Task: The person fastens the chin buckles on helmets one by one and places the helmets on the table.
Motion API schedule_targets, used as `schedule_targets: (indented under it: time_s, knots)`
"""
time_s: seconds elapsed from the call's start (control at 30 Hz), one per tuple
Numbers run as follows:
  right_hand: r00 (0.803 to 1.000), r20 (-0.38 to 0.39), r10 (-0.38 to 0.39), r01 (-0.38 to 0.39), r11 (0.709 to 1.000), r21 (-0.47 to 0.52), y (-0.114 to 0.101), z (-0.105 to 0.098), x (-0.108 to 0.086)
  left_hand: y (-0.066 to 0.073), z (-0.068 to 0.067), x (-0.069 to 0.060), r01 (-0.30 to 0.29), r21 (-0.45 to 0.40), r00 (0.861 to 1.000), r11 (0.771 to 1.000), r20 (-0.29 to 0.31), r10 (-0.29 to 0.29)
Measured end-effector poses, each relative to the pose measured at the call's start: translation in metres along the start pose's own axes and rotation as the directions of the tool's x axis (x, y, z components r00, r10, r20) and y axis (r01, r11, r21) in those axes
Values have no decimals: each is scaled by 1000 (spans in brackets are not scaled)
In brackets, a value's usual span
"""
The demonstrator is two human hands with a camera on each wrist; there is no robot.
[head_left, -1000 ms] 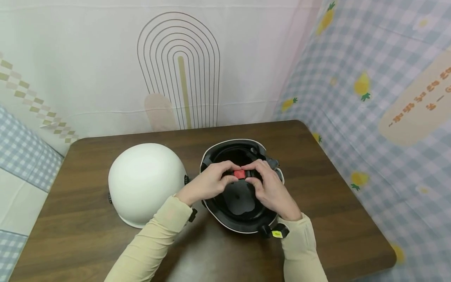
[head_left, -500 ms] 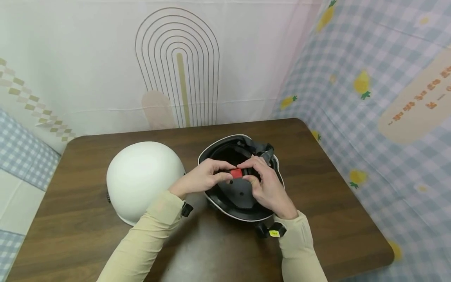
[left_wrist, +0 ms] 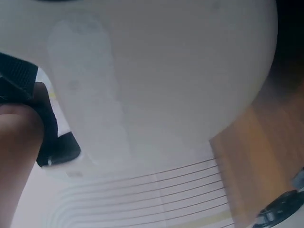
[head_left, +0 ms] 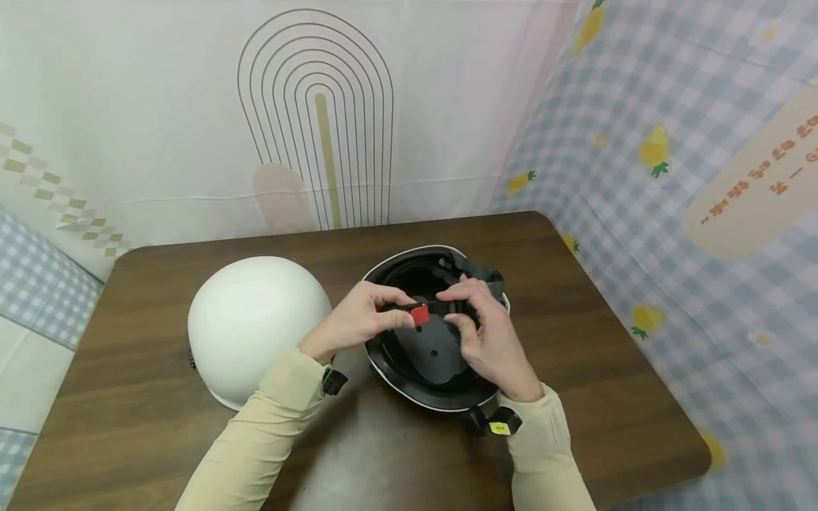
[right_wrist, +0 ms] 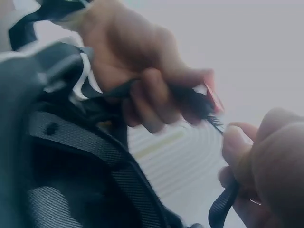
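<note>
A white helmet with a black lining (head_left: 434, 355) lies upturned in the head view. Above its opening, my left hand (head_left: 354, 319) pinches a red chin-strap buckle (head_left: 420, 314) between thumb and forefinger. My right hand (head_left: 491, 337) pinches the black strap (head_left: 441, 307) on the other side. In the right wrist view, a narrow ridged tab (right_wrist: 216, 123) runs between the buckle in my left hand (right_wrist: 128, 57) and my right fingertips (right_wrist: 235, 140). Whether the tab sits inside the buckle cannot be told. A white curved shell (left_wrist: 166, 85) fills most of the left wrist view.
A second white helmet (head_left: 255, 326) stands dome-up to the left, close to my left forearm. Both helmets are on a dark wooden table (head_left: 594, 397). A white patterned cloth (head_left: 160, 106) hangs behind, with a blue checked cloth (head_left: 639, 213) at the right.
My left hand has moved left with the red buckle, which now tilts. The gap between the two hands' fingertips has widened, showing more black strap. The upturned helmet has shifted slightly.
</note>
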State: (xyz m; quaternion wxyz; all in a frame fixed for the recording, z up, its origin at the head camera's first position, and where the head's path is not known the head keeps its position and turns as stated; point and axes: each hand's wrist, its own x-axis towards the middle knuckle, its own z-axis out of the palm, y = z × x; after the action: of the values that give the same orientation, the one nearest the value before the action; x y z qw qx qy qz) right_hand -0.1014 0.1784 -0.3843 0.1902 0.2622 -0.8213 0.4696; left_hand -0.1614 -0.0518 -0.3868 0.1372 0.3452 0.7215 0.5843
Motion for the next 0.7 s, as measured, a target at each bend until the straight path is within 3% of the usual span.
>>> schedule_targets:
  time_s: [0.2,0.53,0.7]
  knots:
    - [1000,-7,20,-20,999,39,-1,-4,0,-3,-5,-4,-30,-30,999,999,-41,29]
    - [999,49,20,-22,999,40,-3,1,2,-1,-2,-2,-40,-64,999,997,-1,40]
    - [997,70,-17,14,999,43,-2,6,5,-2,-1,0,-78,-76,996,994,28,81]
